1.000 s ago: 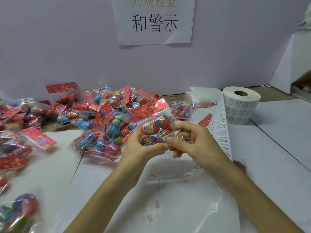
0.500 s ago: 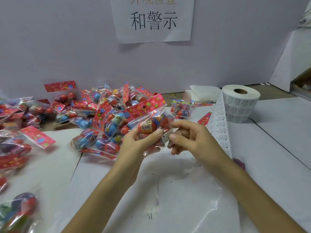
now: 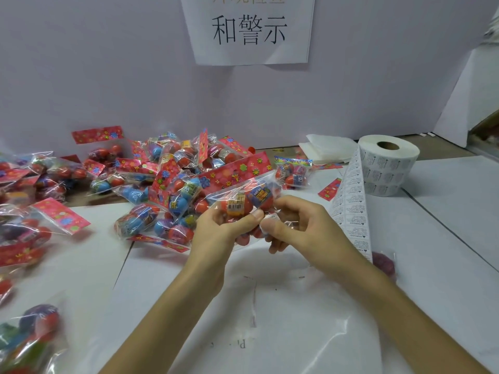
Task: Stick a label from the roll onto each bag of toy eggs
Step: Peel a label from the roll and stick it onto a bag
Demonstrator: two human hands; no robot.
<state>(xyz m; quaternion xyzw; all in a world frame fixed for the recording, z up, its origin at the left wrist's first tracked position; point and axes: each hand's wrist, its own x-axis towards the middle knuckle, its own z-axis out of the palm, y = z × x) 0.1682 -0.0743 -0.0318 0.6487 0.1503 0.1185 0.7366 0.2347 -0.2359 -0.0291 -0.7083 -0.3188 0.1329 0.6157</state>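
Note:
I hold one clear bag of toy eggs with a red flowered header above the table's middle. My left hand grips it from below, thumb pressed on a red egg. My right hand pinches the bag's lower right side, thumb on a small white label. The label roll stands at the back right, its strip trailing toward me behind my right wrist.
A pile of egg bags lies behind my hands. More bags spread along the left edge. A large clear plastic sheet covers the table in front. Folded white paper lies by the roll. A purple egg sits right.
Both hands turned the bag, so the eggs now face differently, and my right thumb moved onto the label at the bag's lower edge.

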